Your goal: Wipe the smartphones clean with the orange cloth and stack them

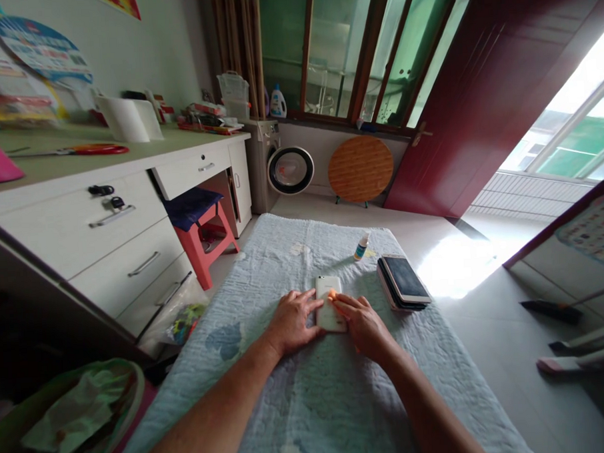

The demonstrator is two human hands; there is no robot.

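A white smartphone (326, 316) lies back up on the cloth-covered table, its camera end pointing away from me. My left hand (293, 320) grips its left edge, with the fingers at the upper side and the thumb near the lower corner. Pinched under the fingertips of my right hand (363, 322) is a small orange cloth (332, 294), pressed on the upper part of the phone's back. Most of the cloth is hidden by those fingers. Beyond my right hand stands a small spray bottle (361, 247) with a blue label. To the right is a stack of phones (404, 282), a white-framed one on top.
A pale blue quilted cloth (283, 254) covers the table. On the left are a white desk (127, 241) with drawers, a red stool (213, 244) and a waste bin (139, 387). A washing machine (264, 168) with its door open and a round wooden tabletop (360, 169) stand behind.
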